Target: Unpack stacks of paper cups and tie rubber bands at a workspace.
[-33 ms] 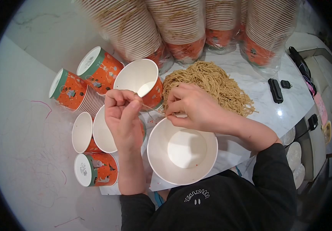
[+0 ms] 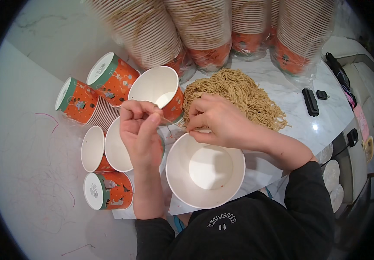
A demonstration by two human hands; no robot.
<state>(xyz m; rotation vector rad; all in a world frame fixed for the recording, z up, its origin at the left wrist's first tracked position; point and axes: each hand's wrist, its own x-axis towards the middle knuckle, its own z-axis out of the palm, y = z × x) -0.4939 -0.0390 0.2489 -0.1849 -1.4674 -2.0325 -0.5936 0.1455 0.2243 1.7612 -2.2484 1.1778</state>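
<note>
A thin tan string (image 2: 172, 123) runs between my hands above the far rim of a large white paper bucket (image 2: 181, 180). My left hand (image 2: 139, 130) pinches one end between thumb and fingertips, palm partly turned up. The other end is in my right hand (image 2: 215, 119), whose thumb and forefinger press together at the bucket's rim. Inside, the bucket holds nothing but a tiny red speck. Just beyond my right hand lies a heap of tan strings (image 2: 243, 93). An orange paper bucket with a white inside (image 2: 152, 82) leans behind my left hand.
More orange buckets (image 2: 119, 190) lie and stand to the left, some nested (image 2: 80, 102). Tall plastic-wrapped stacks of buckets (image 2: 204, 39) line the back. Two small black devices (image 2: 310, 102) rest on the marble table (image 2: 325, 125) at right. Loose red threads (image 2: 50, 117) lie at far left.
My left hand has shifted very slightly to the right. My right hand and the bucket have stayed in place.
</note>
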